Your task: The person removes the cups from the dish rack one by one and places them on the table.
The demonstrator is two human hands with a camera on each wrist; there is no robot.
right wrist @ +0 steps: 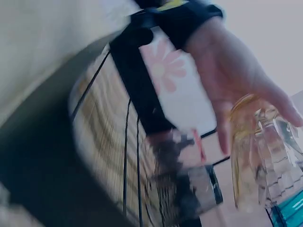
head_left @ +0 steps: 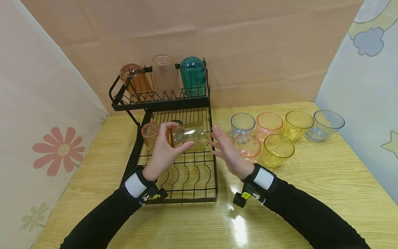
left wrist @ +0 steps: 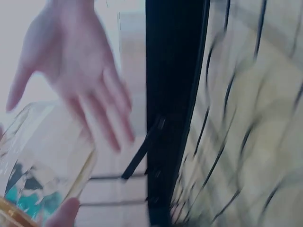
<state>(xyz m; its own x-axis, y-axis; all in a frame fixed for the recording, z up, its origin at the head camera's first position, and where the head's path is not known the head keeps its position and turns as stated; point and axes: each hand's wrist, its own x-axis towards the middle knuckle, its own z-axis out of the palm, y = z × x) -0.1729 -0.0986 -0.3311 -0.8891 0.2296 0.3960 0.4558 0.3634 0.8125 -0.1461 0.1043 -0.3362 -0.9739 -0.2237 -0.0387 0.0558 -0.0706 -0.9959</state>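
My left hand [head_left: 164, 147] grips a yellow drinking glass [head_left: 190, 136] near its amber rim, thumb on the near side and fingers on the far side. The glass lies on its side in the air above the lower tier of a black dish rack [head_left: 199, 200], its base end pointing right. Just past that end is my right hand [head_left: 230, 154], fingers spread and holding nothing. In the left wrist view, the right hand [left wrist: 75, 66] overlaps the glass [left wrist: 52, 151]. A pink glass [head_left: 150, 133] stands in the lower tier, left of the held one.
Along the upper tier stand a brown glass [head_left: 135, 81], a pale pink glass [head_left: 165, 76] and a teal glass [head_left: 193, 76]. Right of the rack, several tumblers sit on the table, including a blue-rimmed one [head_left: 243, 124] and a yellow one [head_left: 276, 152].
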